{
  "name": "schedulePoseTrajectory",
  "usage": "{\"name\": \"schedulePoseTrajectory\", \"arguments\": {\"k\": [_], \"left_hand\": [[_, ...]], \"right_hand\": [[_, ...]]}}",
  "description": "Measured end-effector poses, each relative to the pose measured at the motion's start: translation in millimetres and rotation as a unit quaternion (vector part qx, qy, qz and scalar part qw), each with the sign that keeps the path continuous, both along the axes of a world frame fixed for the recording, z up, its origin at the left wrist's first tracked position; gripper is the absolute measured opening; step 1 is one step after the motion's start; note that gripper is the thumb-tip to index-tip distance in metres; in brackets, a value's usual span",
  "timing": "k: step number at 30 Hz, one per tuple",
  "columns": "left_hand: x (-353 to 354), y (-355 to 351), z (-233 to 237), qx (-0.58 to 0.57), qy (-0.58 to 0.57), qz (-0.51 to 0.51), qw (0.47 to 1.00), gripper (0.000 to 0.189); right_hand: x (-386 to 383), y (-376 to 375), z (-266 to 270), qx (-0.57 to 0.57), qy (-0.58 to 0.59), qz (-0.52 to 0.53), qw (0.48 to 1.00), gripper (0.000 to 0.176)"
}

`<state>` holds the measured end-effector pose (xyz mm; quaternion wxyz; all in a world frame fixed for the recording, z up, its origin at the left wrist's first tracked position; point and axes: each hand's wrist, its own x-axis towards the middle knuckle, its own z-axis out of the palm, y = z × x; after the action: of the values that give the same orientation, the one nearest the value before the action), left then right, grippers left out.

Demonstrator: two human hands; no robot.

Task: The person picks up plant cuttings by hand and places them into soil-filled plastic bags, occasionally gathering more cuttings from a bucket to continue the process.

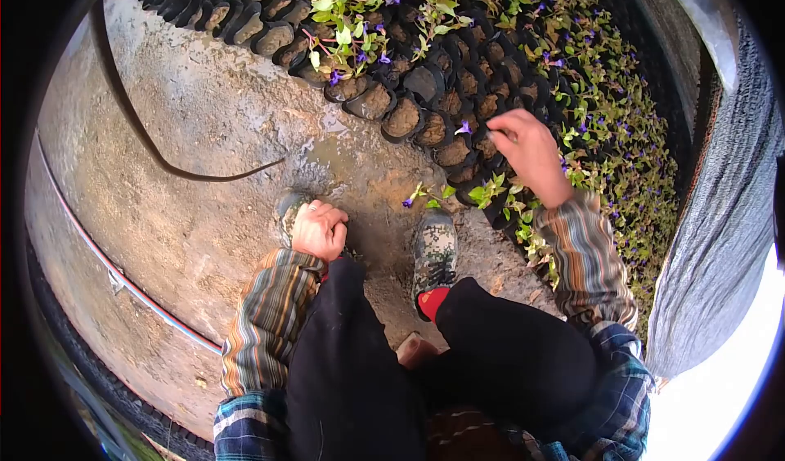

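My left hand is curled closed near my left knee, above my left shoe. Its palm side is hidden, so what it holds, if anything, does not show. Over the edge of the black plant pots, my right hand hovers with fingers bent. Thumb tip and forefinger tip look slightly apart, with nothing visible between them. Just left of these tips is a small purple flower, above soil-filled pots. A leafy sprig with a purple flower lies by the toe of my right shoe.
Leafy plants with purple flowers fill the bed on the right; more plants stand at the top. A dark hose and a red-and-blue line cross the wet ground. Grey netting hangs at right.
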<state>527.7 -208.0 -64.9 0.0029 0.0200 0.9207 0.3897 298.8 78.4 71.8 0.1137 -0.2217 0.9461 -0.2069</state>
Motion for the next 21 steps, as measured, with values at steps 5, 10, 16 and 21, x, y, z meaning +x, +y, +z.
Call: {"name": "schedulePoseTrajectory", "arguments": {"k": [5,10,16,21], "left_hand": [[0.3,1.3,-1.3,0.013,0.031,0.013,0.999,0.008],[0.7,-0.3,1.2,0.013,0.023,0.011,1.0,0.009],[-0.2,0.6,1.5,0.004,0.02,0.005,1.0,0.008],[-1.7,1.8,-0.5,-0.008,0.029,-0.007,1.0,0.008]], "right_hand": [[-85.9,-96.1,-56.6,-0.007,0.161,0.1,0.982,0.022],[-112.8,-101.6,-86.9,0.08,0.251,0.184,0.947,0.023],[-65.3,-20.8,-16.6,-0.032,0.109,0.075,0.991,0.021],[-13.6,81.9,-0.2,0.064,0.048,0.026,0.996,0.01]]}}
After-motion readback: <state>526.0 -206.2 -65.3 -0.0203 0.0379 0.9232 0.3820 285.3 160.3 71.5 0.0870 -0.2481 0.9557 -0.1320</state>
